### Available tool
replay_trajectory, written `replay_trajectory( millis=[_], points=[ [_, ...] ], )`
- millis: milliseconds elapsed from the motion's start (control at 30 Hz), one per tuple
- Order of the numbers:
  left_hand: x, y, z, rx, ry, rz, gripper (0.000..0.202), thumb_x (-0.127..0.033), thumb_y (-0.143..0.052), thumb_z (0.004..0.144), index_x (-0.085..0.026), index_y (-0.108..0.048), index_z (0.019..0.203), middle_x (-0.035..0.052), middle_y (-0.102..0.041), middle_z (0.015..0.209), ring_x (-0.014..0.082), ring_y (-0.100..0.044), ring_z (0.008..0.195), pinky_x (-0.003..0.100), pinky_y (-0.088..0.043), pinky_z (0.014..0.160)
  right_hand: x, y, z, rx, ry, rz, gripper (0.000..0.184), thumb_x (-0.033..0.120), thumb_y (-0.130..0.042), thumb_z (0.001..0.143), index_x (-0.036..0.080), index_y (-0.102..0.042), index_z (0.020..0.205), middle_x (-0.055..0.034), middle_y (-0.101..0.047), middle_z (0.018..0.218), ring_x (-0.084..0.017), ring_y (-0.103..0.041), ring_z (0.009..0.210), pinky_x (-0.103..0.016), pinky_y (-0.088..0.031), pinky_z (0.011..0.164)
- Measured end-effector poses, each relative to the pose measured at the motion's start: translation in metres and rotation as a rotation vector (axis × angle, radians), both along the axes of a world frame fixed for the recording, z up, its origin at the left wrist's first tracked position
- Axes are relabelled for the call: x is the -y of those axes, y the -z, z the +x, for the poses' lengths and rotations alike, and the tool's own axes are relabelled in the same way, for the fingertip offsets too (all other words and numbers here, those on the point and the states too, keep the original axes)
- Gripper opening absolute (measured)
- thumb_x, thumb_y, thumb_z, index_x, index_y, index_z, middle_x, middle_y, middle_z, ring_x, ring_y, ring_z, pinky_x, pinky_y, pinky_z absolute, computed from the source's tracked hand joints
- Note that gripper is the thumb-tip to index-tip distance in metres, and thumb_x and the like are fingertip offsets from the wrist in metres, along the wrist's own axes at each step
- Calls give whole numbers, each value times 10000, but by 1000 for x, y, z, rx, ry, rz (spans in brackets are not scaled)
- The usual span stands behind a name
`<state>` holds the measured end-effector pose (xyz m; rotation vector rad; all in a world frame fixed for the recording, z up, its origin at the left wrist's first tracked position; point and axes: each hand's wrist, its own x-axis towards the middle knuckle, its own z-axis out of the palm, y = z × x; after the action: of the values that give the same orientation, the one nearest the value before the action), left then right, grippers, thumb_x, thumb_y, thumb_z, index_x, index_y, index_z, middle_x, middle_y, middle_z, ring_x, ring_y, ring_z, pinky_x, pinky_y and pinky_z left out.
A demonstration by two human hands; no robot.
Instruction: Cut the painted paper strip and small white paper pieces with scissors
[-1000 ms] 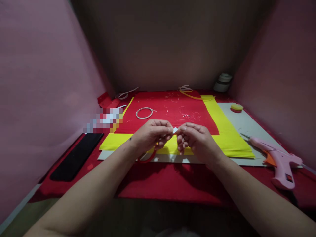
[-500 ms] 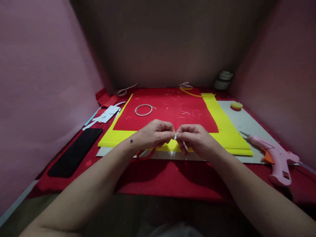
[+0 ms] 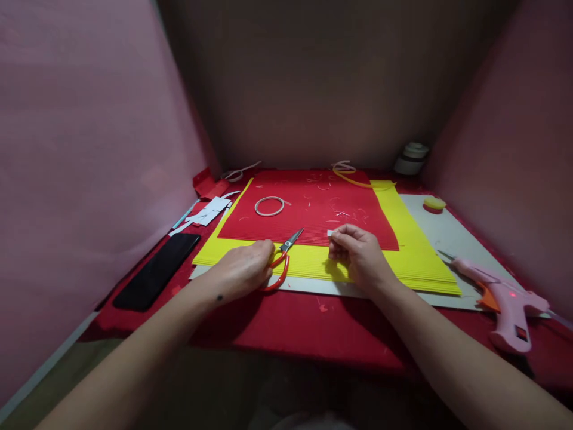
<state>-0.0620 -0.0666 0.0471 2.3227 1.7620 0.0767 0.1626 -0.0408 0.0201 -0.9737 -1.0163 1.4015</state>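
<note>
My left hand [image 3: 250,263] is closed on one handle loop of the red-handled scissors [image 3: 283,260], whose blades point away and to the right. My right hand [image 3: 356,248] pinches a small white piece of paper [image 3: 330,233] between thumb and fingertips. Both hands are over the near part of the corrugated sheets: a red sheet [image 3: 295,224] lies on top of a yellow stack [image 3: 416,251]. Beyond the scissors, a pale coiled strip [image 3: 269,206] rests on the red sheet, with thin white scraps scattered to its right.
A pink glue gun [image 3: 508,292] lies at the right on a grey board [image 3: 414,209]. At the left are a black phone [image 3: 156,272] and cut white paper pieces [image 3: 212,211]. A yellow-and-red disc [image 3: 434,205] and a white container [image 3: 410,158] stand at the far right.
My hands have come apart. My left hand has moved left and down onto the scissors, whose blades now show. My right hand keeps the white piece. The view has shifted slightly.
</note>
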Motion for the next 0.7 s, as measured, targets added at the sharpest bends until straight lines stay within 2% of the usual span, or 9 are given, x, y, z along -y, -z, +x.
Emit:
replay_trajectory(
  millis=[67,133,267,367,433,567,700],
  points=[
    [-1,3,0,29,-60,-22,58,-251,-497,736,-200,-474,749,1,-507,604,106,-380,473,259,-210,482,-4,7,-1,-25,14,-27,175,259,-679,637,170,-534,599,39,-541,500,-67,-486,446,-196,-399,463],
    [-3,-1,0,97,-111,-38,71,-253,-498,724,-190,-487,755,-6,-501,598,108,-402,494,246,-231,484,-6,12,-1,-35,23,-36,178,266,-681,633,170,-533,606,43,-540,493,-64,-478,434,-193,-390,453],
    [-4,-16,9,499,-152,-99,154,-262,-535,678,-173,-472,786,-28,-493,661,101,-448,573,218,-318,514,-7,15,-3,-56,50,-14,192,280,-680,626,168,-527,603,51,-535,474,-60,-459,404,-186,-369,426],
    [-1,-25,25,708,-158,-138,203,-258,-575,658,-186,-397,724,-63,-411,613,73,-389,529,203,-315,487,-6,13,-3,-91,57,5,202,289,-689,625,167,-528,611,53,-541,474,-60,-457,398,-180,-356,414],
    [0,-28,37,732,-97,-129,217,-265,-559,683,-197,-357,717,-74,-370,596,67,-351,509,204,-302,473,-5,9,-3,-127,66,46,198,289,-696,637,168,-540,636,49,-564,495,-65,-486,421,-182,-376,436],
    [0,-30,57,658,114,-114,131,-219,-471,727,-202,-346,761,-34,-450,714,96,-423,598,232,-360,541,-7,-6,0,-251,138,153,167,274,-687,666,163,-563,675,18,-636,597,-101,-585,529,-233,-473,563],
    [-3,-26,79,427,89,-34,131,-246,-432,779,-219,-304,761,-31,-457,655,122,-433,557,253,-328,522,-14,-31,-1,-406,241,219,107,211,-663,686,158,-571,695,7,-662,664,-116,-624,604,-249,-494,601]
  ],
)
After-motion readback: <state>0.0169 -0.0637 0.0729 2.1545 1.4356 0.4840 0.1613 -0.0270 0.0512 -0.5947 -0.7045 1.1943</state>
